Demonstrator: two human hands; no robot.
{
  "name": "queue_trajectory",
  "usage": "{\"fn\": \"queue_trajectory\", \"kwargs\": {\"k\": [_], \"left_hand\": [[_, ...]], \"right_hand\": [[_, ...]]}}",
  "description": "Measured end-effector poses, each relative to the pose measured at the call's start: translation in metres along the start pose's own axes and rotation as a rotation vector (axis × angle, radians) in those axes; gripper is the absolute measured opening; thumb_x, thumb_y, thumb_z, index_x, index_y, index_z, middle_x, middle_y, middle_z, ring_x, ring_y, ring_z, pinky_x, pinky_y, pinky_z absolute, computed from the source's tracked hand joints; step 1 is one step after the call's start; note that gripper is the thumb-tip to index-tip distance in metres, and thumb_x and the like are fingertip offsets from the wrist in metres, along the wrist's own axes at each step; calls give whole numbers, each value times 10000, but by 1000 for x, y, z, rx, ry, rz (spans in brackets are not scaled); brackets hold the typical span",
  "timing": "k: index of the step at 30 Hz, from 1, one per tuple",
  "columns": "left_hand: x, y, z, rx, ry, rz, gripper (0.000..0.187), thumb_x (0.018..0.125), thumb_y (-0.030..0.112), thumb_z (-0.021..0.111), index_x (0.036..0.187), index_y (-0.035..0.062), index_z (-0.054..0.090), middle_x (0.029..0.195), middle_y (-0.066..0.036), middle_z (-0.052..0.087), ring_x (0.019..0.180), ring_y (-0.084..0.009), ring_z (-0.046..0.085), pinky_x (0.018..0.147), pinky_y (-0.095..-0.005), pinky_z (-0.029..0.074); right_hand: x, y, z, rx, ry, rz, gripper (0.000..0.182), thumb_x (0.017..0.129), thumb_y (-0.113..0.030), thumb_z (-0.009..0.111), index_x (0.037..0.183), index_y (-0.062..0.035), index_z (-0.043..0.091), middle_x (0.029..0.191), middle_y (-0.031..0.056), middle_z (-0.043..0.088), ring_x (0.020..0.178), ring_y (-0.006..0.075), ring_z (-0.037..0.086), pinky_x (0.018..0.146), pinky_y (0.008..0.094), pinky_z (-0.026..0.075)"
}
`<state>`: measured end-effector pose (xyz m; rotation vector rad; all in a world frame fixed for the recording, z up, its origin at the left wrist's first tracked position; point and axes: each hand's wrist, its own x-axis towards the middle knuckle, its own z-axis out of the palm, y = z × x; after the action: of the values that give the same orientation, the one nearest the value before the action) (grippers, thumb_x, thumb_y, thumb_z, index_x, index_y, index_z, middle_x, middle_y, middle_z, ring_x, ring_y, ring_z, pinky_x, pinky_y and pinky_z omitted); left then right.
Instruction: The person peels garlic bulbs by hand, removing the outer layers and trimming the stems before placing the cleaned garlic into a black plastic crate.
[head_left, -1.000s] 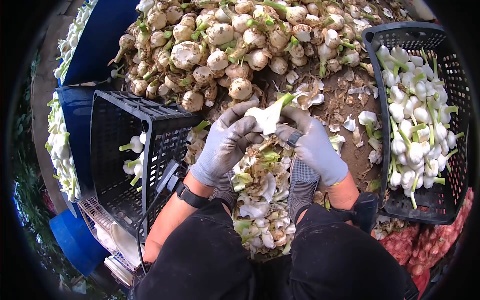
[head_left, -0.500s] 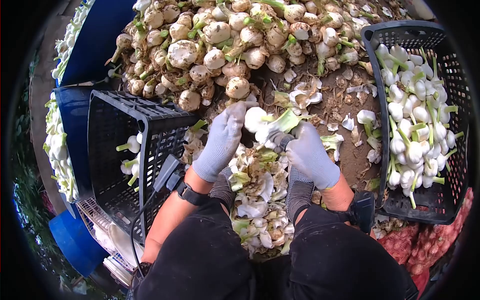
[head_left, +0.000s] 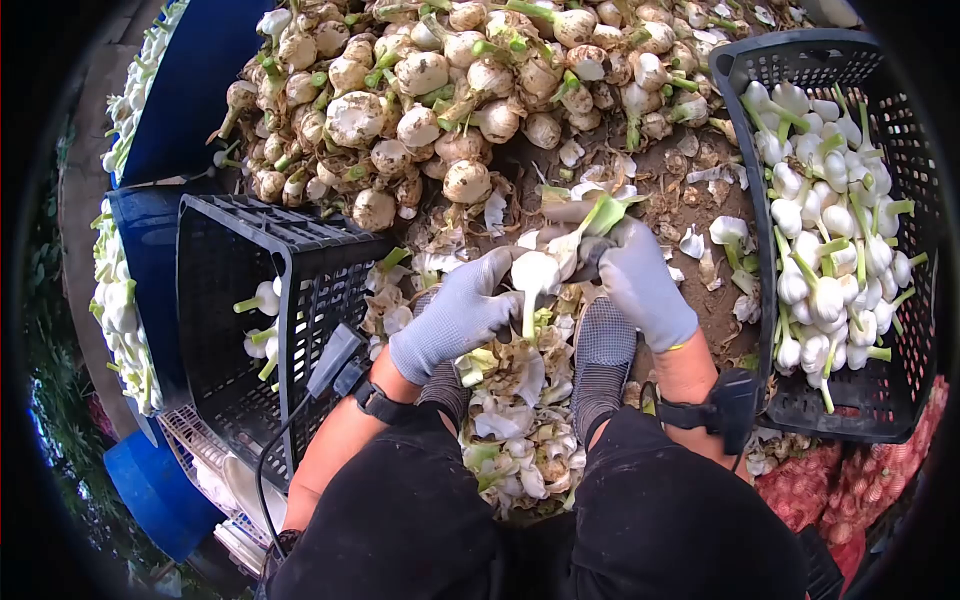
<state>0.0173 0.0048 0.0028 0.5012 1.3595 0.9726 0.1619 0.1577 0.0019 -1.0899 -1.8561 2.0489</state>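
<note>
A peeled white garlic bulb (head_left: 536, 272) hangs between my hands with its short green stem pointing down toward me. My left hand (head_left: 452, 308), in a grey glove, grips the bulb from its left side, thumb near the stem. Also gloved, my right hand (head_left: 642, 282) is closed on a strip of garlic skin (head_left: 598, 217) with a pale green end, which stands up beside the bulb. Something dark at the right fingertips is smeared by motion. Beneath both hands, loose garlic skins (head_left: 520, 440) cover the ground between my shoes.
Unpeeled, soil-marked garlic (head_left: 400, 110) is heaped ahead. On the right stands a black crate (head_left: 735, 100) of clean bulbs; another black crate (head_left: 290, 330) at left holds a few. Blue containers (head_left: 150, 270) of garlic, a blue bucket (head_left: 160, 495) and red net sacks (head_left: 880, 470) lie around.
The bulb has turned, so its stem points toward me instead of right. My left hand has shifted slightly lower, and the right hand has moved a little right with the skin.
</note>
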Motion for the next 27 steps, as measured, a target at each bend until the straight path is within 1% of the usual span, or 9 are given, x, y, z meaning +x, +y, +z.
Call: {"fn": "queue_trajectory", "kwargs": {"k": [1, 5, 11, 13, 17, 21, 23, 24, 27], "left_hand": [[2, -2, 3, 29, 45, 22, 616, 893, 174, 711, 1395, -17, 410, 1163, -57, 614, 931, -84, 608, 776, -213, 513], [5, -6, 14, 86, 281, 325, 631, 909, 127, 677, 1436, -7, 357, 1268, -94, 562, 1028, -138, 604, 868, -251, 517], [6, -9, 3, -791, 46, 187, 453, 934, 164, 645, 1324, -8, 491, 1288, -88, 557, 1152, -221, 568, 1042, -429, 440], [4, -9, 6, -873, 60, 205, 467, 951, 246, 612, 1315, -27, 504, 1311, -116, 554, 1162, -265, 571, 1040, -449, 441], [2, 9, -3, -793, -10, 260, 495, 1001, 272, 492, 1390, -27, 429, 1369, -160, 519, 1208, -328, 549, 1069, -472, 421], [6, 89, 33, -323, -65, 480, 676, 949, 451, 575, 1402, -20, 403, 1359, -161, 491, 1232, -232, 521, 1076, -376, 393], [-4, 123, 64, -183, -7, 536, 688, 907, 419, 636, 1412, 4, 423, 1372, -177, 474, 1201, -205, 534, 1014, -346, 436], [9, 119, 46, 72, 75, 776, 593, 898, 279, 656, 1392, 10, 470, 1373, -168, 475, 1157, -180, 544, 954, -313, 468], [9, 87, 11, 296, 268, 374, 399, 914, 181, 656, 1255, -11, 581, 1099, -81, 649, 1002, -139, 607, 905, -275, 486]], "right_hand": [[-6, -5, 1, 456, -179, 67, 384, 838, 4, 540, 1217, 19, 599, 1042, 131, 709, 903, 230, 685, 835, 316, 531], [-7, 2, 12, 296, -76, 141, 368, 857, 85, 537, 1213, 18, 598, 1089, 95, 686, 931, 139, 651, 842, 257, 518], [-15, 3, 20, 210, -194, 60, 245, 822, 137, 552, 997, -13, 637, 941, 76, 683, 862, 125, 639, 729, 256, 534], [-7, 10, 10, 227, 144, -85, 203, 855, 60, 574, 1027, 2, 663, 932, 74, 686, 823, 109, 625, 702, 243, 516], [2, 48, -39, -204, 417, 106, 235, 849, 43, 574, 1065, 10, 662, 1027, 94, 687, 892, 167, 644, 753, 279, 527], [-29, 0, -4, -248, -267, 21, 347, 906, 27, 565, 1247, -32, 595, 1138, 103, 657, 1090, 193, 598, 945, 309, 473], [-30, 28, 26, -274, -269, -232, 443, 899, 26, 541, 1335, -52, 532, 1107, 156, 651, 1084, 184, 610, 906, 317, 490], [-28, 25, 19, -156, -240, -56, 457, 933, -16, 556, 1381, -41, 470, 1153, 121, 632, 1085, 161, 596, 924, 295, 482], [-3, 6, -5, 317, -77, -64, 561, 940, -59, 579, 1461, -46, 371, 1120, 111, 604, 1029, 152, 599, 889, 269, 491]]}}
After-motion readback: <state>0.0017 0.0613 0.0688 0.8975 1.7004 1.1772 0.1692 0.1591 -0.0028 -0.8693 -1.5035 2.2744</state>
